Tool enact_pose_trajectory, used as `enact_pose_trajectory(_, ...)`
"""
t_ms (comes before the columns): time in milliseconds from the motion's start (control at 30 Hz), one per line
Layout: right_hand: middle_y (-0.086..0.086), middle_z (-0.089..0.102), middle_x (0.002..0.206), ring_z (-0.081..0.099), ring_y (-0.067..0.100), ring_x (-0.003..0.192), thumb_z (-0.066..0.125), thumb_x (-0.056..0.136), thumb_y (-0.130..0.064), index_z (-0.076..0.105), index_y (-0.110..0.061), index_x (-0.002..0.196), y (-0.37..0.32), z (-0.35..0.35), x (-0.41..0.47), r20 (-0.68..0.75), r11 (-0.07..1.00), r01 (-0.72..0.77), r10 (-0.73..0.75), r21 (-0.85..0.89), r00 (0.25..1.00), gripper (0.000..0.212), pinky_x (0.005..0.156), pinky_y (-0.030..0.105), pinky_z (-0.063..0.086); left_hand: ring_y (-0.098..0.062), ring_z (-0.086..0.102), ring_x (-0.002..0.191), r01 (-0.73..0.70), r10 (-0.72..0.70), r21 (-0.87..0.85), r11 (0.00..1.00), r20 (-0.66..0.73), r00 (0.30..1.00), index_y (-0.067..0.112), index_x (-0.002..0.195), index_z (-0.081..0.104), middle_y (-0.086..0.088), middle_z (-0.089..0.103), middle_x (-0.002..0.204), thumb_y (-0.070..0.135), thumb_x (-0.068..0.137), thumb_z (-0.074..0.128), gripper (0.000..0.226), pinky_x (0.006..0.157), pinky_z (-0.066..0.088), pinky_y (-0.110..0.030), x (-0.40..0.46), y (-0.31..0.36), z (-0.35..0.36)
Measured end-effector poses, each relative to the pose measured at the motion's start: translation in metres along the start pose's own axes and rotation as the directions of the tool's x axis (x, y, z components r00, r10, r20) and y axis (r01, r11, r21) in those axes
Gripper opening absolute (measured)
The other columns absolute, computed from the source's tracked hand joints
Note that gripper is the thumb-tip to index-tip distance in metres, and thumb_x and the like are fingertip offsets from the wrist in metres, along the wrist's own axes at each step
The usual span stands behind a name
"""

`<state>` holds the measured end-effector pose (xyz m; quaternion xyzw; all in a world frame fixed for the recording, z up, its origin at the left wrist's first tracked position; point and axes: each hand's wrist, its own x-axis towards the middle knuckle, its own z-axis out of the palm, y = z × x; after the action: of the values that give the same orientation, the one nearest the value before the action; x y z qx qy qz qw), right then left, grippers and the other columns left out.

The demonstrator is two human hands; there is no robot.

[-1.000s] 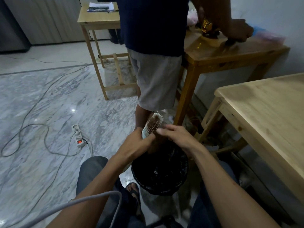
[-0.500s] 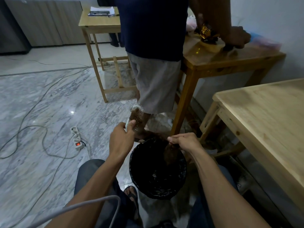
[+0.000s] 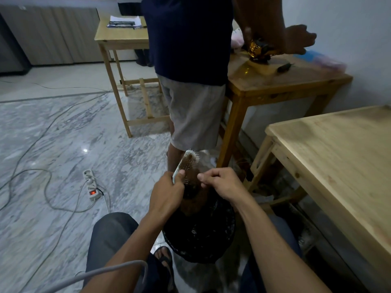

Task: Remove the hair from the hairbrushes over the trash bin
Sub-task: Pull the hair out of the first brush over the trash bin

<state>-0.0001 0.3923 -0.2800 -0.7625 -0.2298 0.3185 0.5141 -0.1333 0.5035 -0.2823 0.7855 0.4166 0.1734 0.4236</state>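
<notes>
Left hand point(image 3: 167, 195) is gripping the brush point(image 3: 187, 166), head tilting up and away over the bin point(image 3: 201, 235); right hand point(image 3: 222, 182) is pinching hair point(image 3: 192, 187) just right of the bristles.

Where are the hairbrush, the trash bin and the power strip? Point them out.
hairbrush point(image 3: 189, 163): head view, on the bristle face.
trash bin point(image 3: 203, 248): head view, on the dark liner inside.
power strip point(image 3: 91, 185): head view, on the white body.

Pretty dim indoor shot with wide-angle bending at the edges, a small ceiling-light glare spot on the glossy grey marble floor point(image 3: 85, 150), and motion blur on the standing person's hand point(image 3: 299, 40) up top.
</notes>
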Motion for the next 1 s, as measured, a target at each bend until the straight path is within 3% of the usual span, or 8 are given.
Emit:
enact_pose_trajectory(233,-0.005,0.078,0.080,0.070,0.010,0.091,0.078,0.092,-0.030,0.078,-0.020,0.073,0.008,-0.024,-0.010,0.029,0.987,-0.068,0.073,-0.143,0.997,0.022,0.093,0.034,0.051,-0.028,0.056,0.082,0.169,-0.169,-0.012,0.986,-0.037,0.985,0.005,0.109,0.055,-0.016,0.063,0.103,0.049,0.105,0.035,0.049,0.066,0.038,-0.039,0.014,-0.008,-0.004)
enact_pose_trajectory(300,-0.002,0.079,0.105,0.069,0.016,0.109,0.076,0.092,-0.028,0.081,-0.023,0.096,0.013,-0.024,-0.006,0.047,0.984,-0.125,0.132,-0.129,0.990,0.008,0.108,0.043,0.050,-0.023,0.056,0.081,0.127,-0.127,-0.025,0.992,-0.002,0.992,0.008,0.112,0.053,-0.008,0.061,0.098,0.049,0.105,0.035,0.045,0.065,0.038,-0.038,0.005,-0.002,0.001)
enact_pose_trajectory(400,-0.003,0.059,0.141,0.053,0.018,0.134,0.072,0.092,-0.035,0.059,-0.024,0.145,0.008,-0.021,-0.003,0.070,0.985,-0.166,0.169,-0.055,0.983,0.056,0.117,0.041,0.042,-0.019,0.057,0.078,0.067,-0.065,-0.042,0.997,0.050,0.997,0.013,0.109,0.053,-0.004,0.061,0.091,0.051,0.104,0.037,0.042,0.063,0.039,-0.036,-0.005,0.003,0.006)
enact_pose_trajectory(467,-0.007,0.053,0.144,0.050,0.014,0.135,0.074,0.089,-0.049,0.048,-0.027,0.153,0.006,-0.018,-0.001,0.062,0.990,-0.120,0.116,0.071,0.991,0.072,0.115,0.037,0.041,-0.020,0.057,0.076,0.051,-0.049,-0.034,0.998,0.079,0.996,0.014,0.099,0.053,-0.006,0.061,0.089,0.053,0.103,0.036,0.043,0.064,0.041,-0.038,-0.009,0.006,0.008)
enact_pose_trajectory(533,-0.008,0.061,0.136,0.057,0.010,0.126,0.079,0.086,-0.048,0.056,-0.023,0.147,0.003,-0.014,-0.004,0.106,0.997,-0.058,0.052,0.055,0.993,0.070,0.104,0.028,0.047,-0.021,0.060,0.081,0.071,-0.064,-0.042,0.997,0.136,0.989,0.016,0.098,0.055,-0.005,0.063,0.093,0.054,0.101,0.036,0.043,0.066,0.043,-0.040,-0.011,0.010,0.010)
enact_pose_trajectory(633,0.006,0.081,0.103,0.076,0.021,0.098,0.081,0.089,-0.032,0.080,-0.012,0.109,0.008,-0.008,-0.003,0.076,0.994,0.014,-0.006,-0.106,0.997,0.029,0.085,0.032,0.059,-0.021,0.058,0.070,0.138,-0.104,-0.140,0.980,0.226,0.969,0.014,0.091,0.057,-0.004,0.063,0.084,0.036,0.096,0.048,0.024,0.059,0.039,-0.034,-0.008,0.015,0.005)
enact_pose_trajectory(800,-0.006,0.078,0.081,0.070,0.006,0.080,0.082,0.087,-0.035,0.082,-0.024,0.087,0.008,-0.014,-0.002,-0.016,0.982,0.012,-0.015,-0.189,1.000,0.012,0.070,0.021,0.050,-0.019,0.036,0.041,0.314,-0.252,-0.360,0.879,0.208,0.945,0.003,0.077,0.056,-0.011,0.044,0.062,-0.001,0.088,0.050,0.013,0.046,0.027,-0.031,0.005,0.008,-0.012)
enact_pose_trajectory(1000,-0.008,0.081,0.084,0.074,0.011,0.094,0.086,0.082,-0.037,0.084,-0.028,0.078,0.012,-0.026,-0.001,-0.012,0.984,-0.072,0.071,-0.163,0.997,0.010,0.095,0.036,0.056,-0.022,0.033,0.048,0.340,-0.331,-0.450,0.826,0.101,0.938,0.004,0.084,0.056,-0.014,0.039,0.068,-0.003,0.078,0.044,0.015,0.050,0.026,-0.037,0.019,0.000,-0.018)
